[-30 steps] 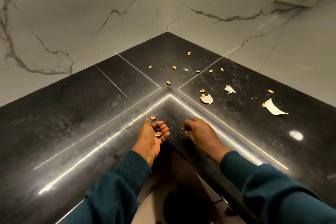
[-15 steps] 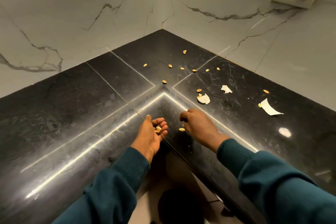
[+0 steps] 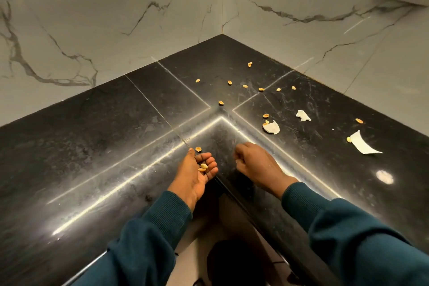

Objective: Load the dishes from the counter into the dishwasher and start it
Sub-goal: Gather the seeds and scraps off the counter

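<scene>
No dishes and no dishwasher in view, so loading hasn't begun. Step in hand looks like a side job: clearing scraps off the corner of the black counter (image 3: 97, 137).

Left to right:
- Left hand (image 3: 197, 169) sits palm up at the counter's inner edge, fingers loosely cupped, serving as the only "container" here. It holds a couple of shell bits (image 3: 203, 166); one more shell (image 3: 198, 149) lies on the counter just beside its fingertips.
- Right hand (image 3: 254, 161) is knuckles up, fingers curled under, resting on the counter near the left. Can't tell if it pinches a bit or is just closed.
- Further back and to the right: loose shells (image 3: 245, 86) scattered toward the corner, plus three white scraps, the biggest (image 3: 362, 144) far right. All well apart from both hands.

Next move, I'd judge: right hand reaches further for the back shells and drops them into the cupped left w/o tipping it. Small flat bits on polished stone will likely slide; sweeping them to the edge may go easier than pinching.
</scene>
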